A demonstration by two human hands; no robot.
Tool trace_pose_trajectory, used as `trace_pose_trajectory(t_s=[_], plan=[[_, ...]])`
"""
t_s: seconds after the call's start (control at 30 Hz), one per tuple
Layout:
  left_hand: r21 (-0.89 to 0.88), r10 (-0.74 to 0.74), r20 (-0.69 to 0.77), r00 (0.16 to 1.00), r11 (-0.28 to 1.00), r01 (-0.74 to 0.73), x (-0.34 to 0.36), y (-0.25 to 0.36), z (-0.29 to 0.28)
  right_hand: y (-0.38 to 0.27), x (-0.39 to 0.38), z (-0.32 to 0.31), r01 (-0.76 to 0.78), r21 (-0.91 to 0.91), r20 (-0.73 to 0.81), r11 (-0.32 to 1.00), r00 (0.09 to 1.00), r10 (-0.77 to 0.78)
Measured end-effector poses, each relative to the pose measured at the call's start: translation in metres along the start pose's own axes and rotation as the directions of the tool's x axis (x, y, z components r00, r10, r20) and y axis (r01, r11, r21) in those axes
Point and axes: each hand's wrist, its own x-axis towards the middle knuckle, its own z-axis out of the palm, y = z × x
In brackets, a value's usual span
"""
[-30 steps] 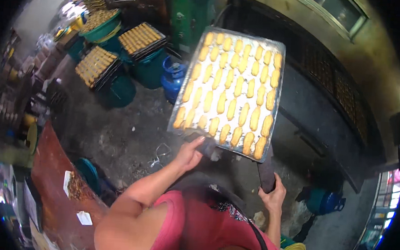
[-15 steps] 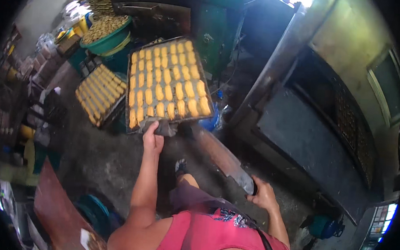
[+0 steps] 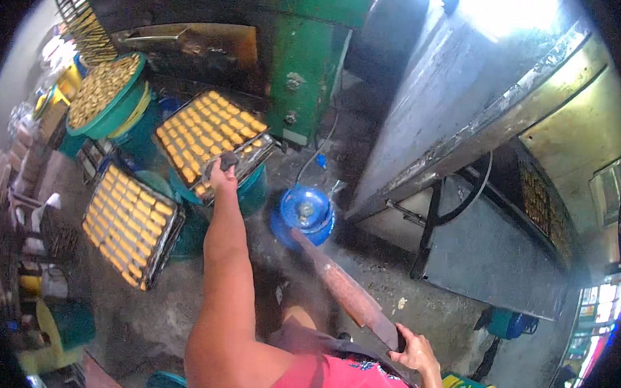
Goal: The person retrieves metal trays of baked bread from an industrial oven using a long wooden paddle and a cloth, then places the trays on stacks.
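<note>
My left hand (image 3: 224, 175) reaches forward, its fingers closed round a dark folded cloth (image 3: 231, 161) at the near edge of a baking tray (image 3: 197, 189). Rows of golden, finger-shaped biscuits (image 3: 209, 127) cover that tray, which lies on other trays over a green tub (image 3: 253, 191). At lower right, my right hand (image 3: 414, 350) grips the end of a long, worn wooden paddle (image 3: 348, 289). The paddle slants away to the left, its far end in front of a blue gas cylinder (image 3: 303, 209). Whether my left fingers also pinch the tray rim is hidden.
A second biscuit tray (image 3: 164, 246) rests on a stack at left. Behind it stands a green basin (image 3: 137, 79) heaped with small baked pieces. On the right is a large metal oven (image 3: 461, 132) with a grey panel (image 3: 497, 246) low down. A green metal cabinet (image 3: 306, 74) stands at back.
The biscuit tray has moved away from me and down onto the stack, with my left arm stretched after it. The view has shifted; my right hand still holds the paddle.
</note>
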Motion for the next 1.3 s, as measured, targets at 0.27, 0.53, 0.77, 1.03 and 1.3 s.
trace_pose_trajectory(t_s=[0.27,0.53,0.77,1.03,1.3], plan=[[0.458,-0.212,0.041,0.977,0.873,0.170,-0.201,-0.106,-0.076,0.063,-0.050,0.056,-0.125,0.178,-0.074,0.976,0.987,0.140],[0.943,-0.868,0.030,0.496,-0.140,-0.302,-0.533,-0.186,-0.222,0.216,-0.202,0.083,-0.476,0.089,-0.233,0.875,0.844,0.483],[0.873,-0.975,-0.161,0.153,-0.213,-0.438,-0.685,-0.316,-0.200,0.348,-0.360,0.124,-0.656,0.478,-0.480,0.583,0.361,0.800],[0.942,-0.883,-0.290,-0.369,-0.331,0.053,-0.880,-0.424,-0.133,0.493,-0.357,0.131,-0.285,0.632,-0.725,0.720,0.111,0.680],[0.888,-0.857,-0.251,-0.450,-0.019,-0.459,-1.090,-0.553,-0.093,0.661,-0.337,0.006,-0.127,0.456,-0.651,0.881,0.628,0.427]])
